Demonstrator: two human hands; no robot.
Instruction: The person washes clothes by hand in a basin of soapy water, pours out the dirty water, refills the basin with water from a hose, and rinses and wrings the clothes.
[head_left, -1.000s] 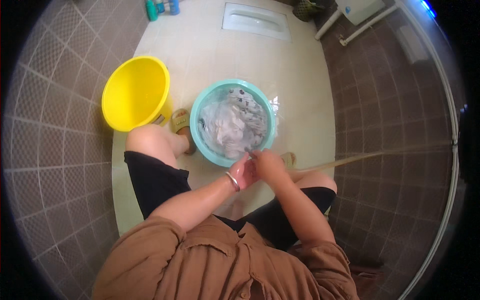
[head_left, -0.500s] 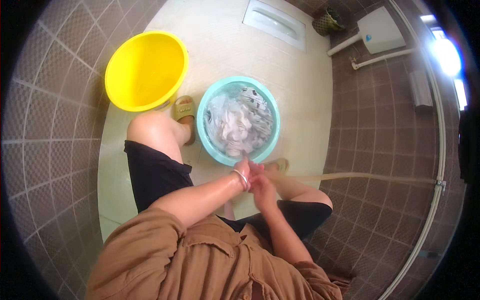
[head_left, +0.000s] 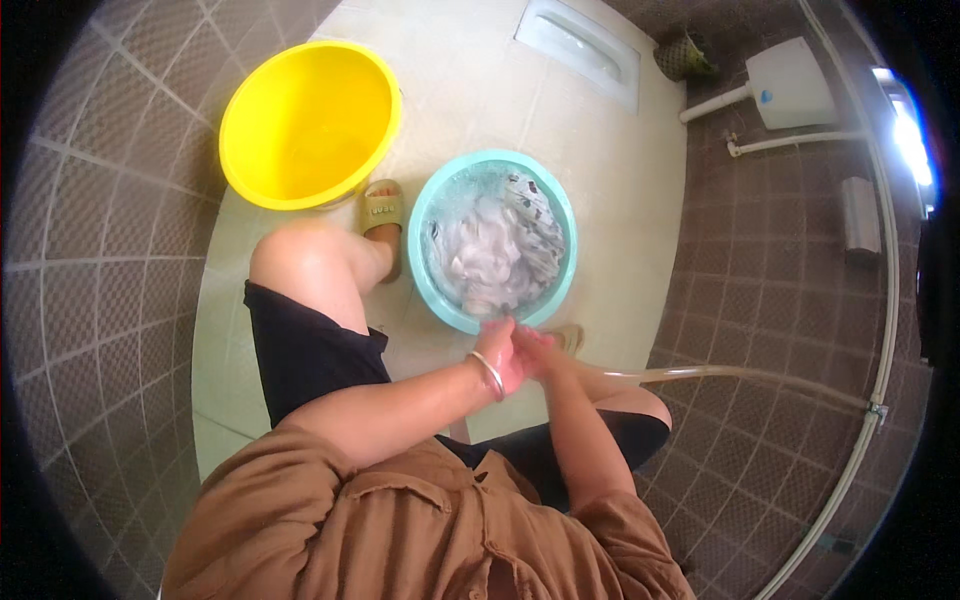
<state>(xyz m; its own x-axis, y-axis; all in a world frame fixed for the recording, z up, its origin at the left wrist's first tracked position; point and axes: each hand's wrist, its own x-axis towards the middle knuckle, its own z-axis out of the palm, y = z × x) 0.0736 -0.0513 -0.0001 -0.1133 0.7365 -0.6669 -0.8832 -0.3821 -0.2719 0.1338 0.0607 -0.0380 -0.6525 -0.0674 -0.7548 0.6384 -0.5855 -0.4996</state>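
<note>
A clear hose (head_left: 715, 372) comes in from the right wall and passes behind my right forearm to my hands. My left hand (head_left: 498, 352), with a silver bangle at its wrist, is closed around its end at the near rim of a turquoise basin (head_left: 423, 286). My right hand (head_left: 536, 347) is closed against the left one, its fingers partly hidden, seemingly on the hose too. Inside the basin, pale wet laundry (head_left: 485, 250) lies in water, with dark-patterned white cloth (head_left: 535, 215) on its right side.
A big yellow tub (head_left: 310, 130) stands tilted at the far left, beside my sandalled left foot (head_left: 383, 210). At the back are a squat toilet (head_left: 578, 52), a woven bin (head_left: 685, 57) and a white cistern (head_left: 790, 83). A wall pipe (head_left: 870, 440) runs down the right.
My right hand has moved up from the left wrist to lie against my left hand. The view has shifted slightly, and the wet laundry looks more spread in the water.
</note>
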